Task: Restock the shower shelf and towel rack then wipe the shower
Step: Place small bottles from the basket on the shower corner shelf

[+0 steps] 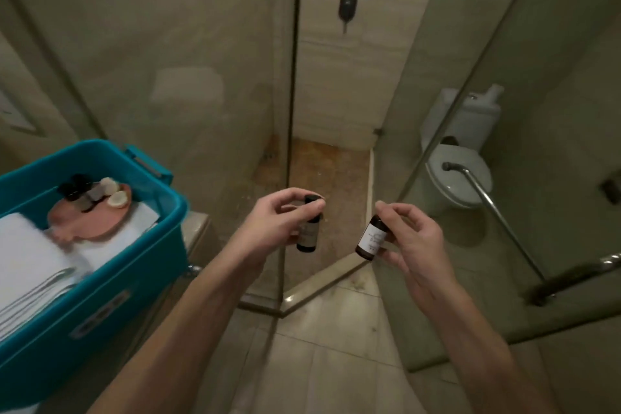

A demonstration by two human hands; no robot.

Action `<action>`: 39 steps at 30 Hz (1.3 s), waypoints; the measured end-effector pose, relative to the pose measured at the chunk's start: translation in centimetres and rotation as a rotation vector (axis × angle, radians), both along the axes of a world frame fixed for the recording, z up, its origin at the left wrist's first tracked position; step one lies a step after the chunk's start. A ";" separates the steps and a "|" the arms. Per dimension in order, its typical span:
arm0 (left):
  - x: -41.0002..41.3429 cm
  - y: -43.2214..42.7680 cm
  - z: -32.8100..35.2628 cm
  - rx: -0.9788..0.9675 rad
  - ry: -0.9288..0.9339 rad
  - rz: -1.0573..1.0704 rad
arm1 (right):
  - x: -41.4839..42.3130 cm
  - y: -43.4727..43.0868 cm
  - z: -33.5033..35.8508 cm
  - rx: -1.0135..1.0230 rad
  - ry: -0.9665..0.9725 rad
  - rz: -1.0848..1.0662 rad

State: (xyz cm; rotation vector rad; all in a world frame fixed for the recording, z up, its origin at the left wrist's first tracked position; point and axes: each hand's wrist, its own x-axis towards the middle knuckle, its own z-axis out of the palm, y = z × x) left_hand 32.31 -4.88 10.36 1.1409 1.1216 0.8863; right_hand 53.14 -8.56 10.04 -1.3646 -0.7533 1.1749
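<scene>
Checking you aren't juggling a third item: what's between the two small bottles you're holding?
Nothing. In the head view, the gap between the left bottle and the right bottle is bare; only the shower floor and its curb show behind it.

The teal bin [134, 279] runs off the left edge; print on the labelled bottle [372, 236] is unreadable.

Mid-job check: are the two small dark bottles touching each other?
Apart. The head view shows the upright bottle in the left hand and the tilted bottle in the right hand, with floor plainly visible between them.
</scene>
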 end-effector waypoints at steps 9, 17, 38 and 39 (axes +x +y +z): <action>13.8 6.0 2.0 0.008 -0.011 0.058 | 12.9 6.8 1.6 0.023 -0.091 0.052; 17.9 13.5 5.7 0.065 0.044 0.149 | 15.1 17.1 5.4 0.153 -0.139 0.131; 18.4 48.6 19.7 0.272 -0.136 0.234 | 14.3 51.6 20.3 0.430 -0.207 0.178; 18.2 50.1 19.8 0.274 -0.131 0.245 | 14.2 53.4 20.4 0.441 -0.198 0.182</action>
